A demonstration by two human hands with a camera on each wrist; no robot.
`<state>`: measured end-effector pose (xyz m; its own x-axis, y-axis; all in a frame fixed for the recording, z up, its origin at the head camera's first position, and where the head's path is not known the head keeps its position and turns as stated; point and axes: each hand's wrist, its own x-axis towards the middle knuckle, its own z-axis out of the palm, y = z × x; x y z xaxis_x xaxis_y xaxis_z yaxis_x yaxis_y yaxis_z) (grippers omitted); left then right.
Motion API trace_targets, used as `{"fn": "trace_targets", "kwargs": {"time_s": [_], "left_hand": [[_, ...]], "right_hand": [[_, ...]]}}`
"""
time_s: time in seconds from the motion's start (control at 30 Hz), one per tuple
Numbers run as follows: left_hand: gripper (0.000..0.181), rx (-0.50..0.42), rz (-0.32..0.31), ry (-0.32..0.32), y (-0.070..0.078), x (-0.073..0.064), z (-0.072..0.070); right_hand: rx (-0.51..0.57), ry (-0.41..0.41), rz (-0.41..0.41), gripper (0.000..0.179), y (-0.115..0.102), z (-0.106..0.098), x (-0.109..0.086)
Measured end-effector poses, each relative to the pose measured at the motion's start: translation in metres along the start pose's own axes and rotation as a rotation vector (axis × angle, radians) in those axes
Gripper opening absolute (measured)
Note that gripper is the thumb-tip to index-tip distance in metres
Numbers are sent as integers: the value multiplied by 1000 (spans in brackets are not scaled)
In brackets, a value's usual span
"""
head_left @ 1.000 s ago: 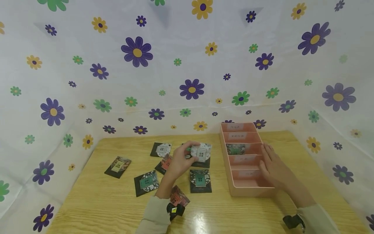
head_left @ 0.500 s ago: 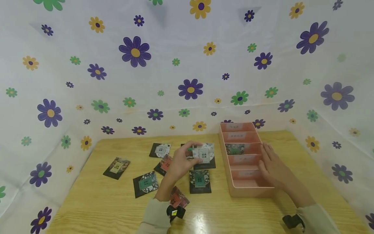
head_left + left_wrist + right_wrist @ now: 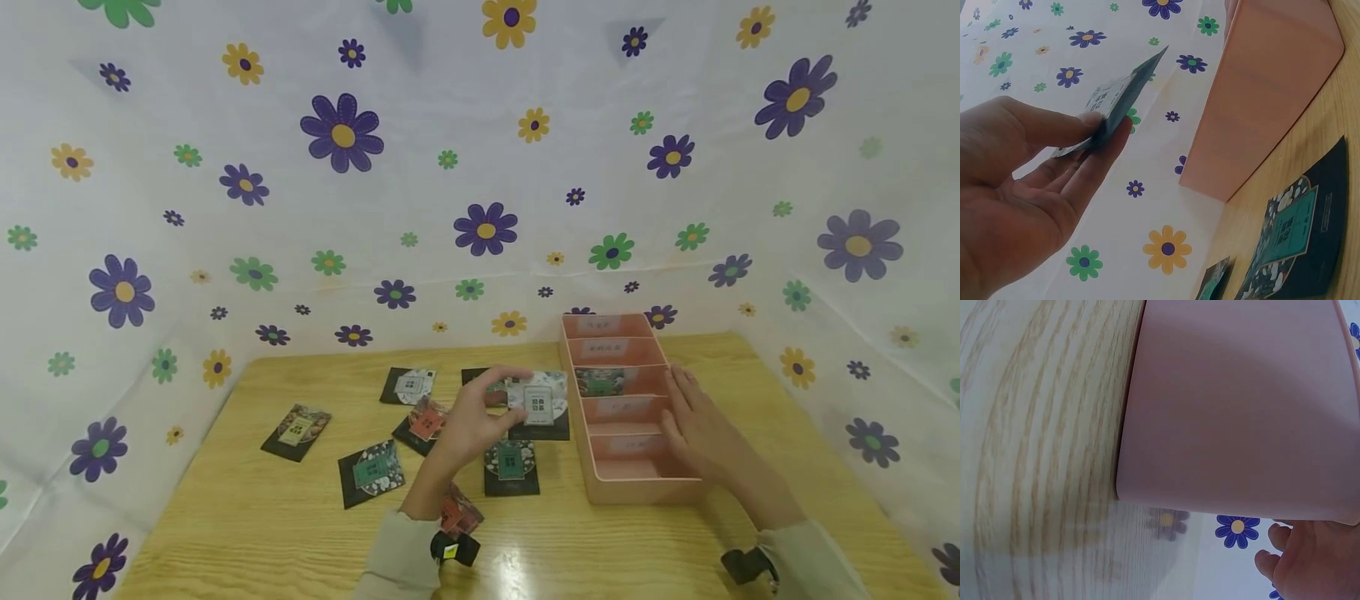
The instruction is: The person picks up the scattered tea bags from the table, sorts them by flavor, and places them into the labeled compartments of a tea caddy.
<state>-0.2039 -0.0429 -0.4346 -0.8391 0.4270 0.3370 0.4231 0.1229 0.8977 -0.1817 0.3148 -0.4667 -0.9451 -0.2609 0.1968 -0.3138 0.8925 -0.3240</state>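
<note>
My left hand (image 3: 471, 423) pinches a flat black-and-white sachet (image 3: 540, 407) between thumb and fingers, held up just left of a pink divided box (image 3: 641, 493). Seen edge-on in the left wrist view, the sachet (image 3: 1116, 103) tilts above the table. My right hand (image 3: 708, 437) rests along the box's right rim with fingers extended; part of that hand (image 3: 1319, 562) shows beside the box in the right wrist view. Inside the middle compartment lies a green-labelled sachet (image 3: 600, 382). Directly below the held one is another green-labelled sachet (image 3: 512, 467).
Several more sachets lie on the wooden table (image 3: 285, 533): yellow-labelled (image 3: 296, 432), white (image 3: 408, 386), red (image 3: 426, 422), green (image 3: 372, 472). A second red one (image 3: 459, 510) is partly under my left wrist. Behind, a flowered cloth (image 3: 420, 183) closes off the table.
My left hand has carried the pinched sachet a little to the right, closer to the box. The right hand stays on the box's rim.
</note>
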Motion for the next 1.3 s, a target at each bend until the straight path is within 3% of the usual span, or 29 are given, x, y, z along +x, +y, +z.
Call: {"fn": "trace_targets", "kwargs": {"time_s": [0.37,0.83,1.3], "left_hand": [[47,-39,2,34,3,1,15],[41,-99,84,25,-2,3,36],[41,-122,61,23,-2,11,60]], "right_hand": [[5,-12,8,64,3,0,0],[7,5,-9,63,3,1,-3],[-5,-27,10,65,4,1,1]]}}
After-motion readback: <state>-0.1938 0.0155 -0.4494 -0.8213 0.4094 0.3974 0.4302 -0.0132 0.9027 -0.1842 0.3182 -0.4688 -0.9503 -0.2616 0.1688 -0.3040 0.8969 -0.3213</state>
